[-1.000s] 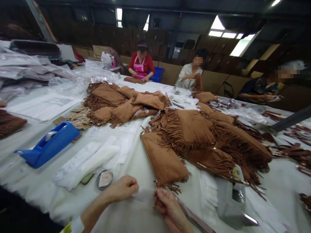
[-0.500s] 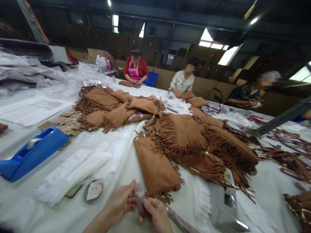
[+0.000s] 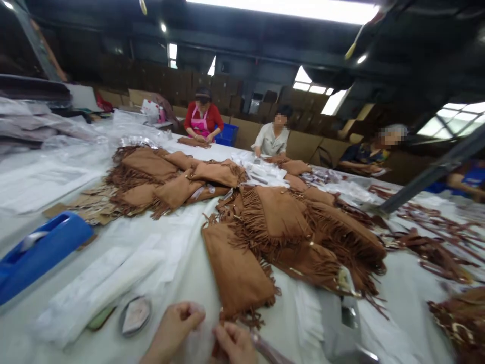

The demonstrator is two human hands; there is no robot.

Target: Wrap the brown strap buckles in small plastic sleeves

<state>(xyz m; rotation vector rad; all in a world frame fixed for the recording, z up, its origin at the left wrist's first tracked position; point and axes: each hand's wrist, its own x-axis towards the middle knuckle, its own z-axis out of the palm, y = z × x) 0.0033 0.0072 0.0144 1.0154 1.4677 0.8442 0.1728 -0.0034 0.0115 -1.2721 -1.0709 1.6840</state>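
My left hand [image 3: 172, 331] is closed, its thumb and fingers pinching thin, clear plastic film [image 3: 195, 328]. Close beside it, my right hand [image 3: 237, 344] is closed around the end of a brown strap [image 3: 215, 351]; that end is partly hidden by the fingers and blurred. A plastic-wrapped length [image 3: 269, 349] runs off to the right of this hand. Just beyond both hands lies a flat brown suede bag [image 3: 238, 268] with fringe along its edge. Behind it is a heap of fringed brown bags [image 3: 284, 215].
A blue tape dispenser [image 3: 56, 242] stands at left, near white paper sheets [image 3: 102, 288] and a round dish [image 3: 135, 316]. A grey dispenser [image 3: 341, 323] is at right. Brown straps [image 3: 435, 247] lie farther right. Several co-workers sit across the table; a slanted metal post [image 3: 424, 182] rises at right.
The camera view has tilted upward and shifted, so the hands sit lower in the picture. My left hand has drawn slightly away from my right, with film stretched between them.
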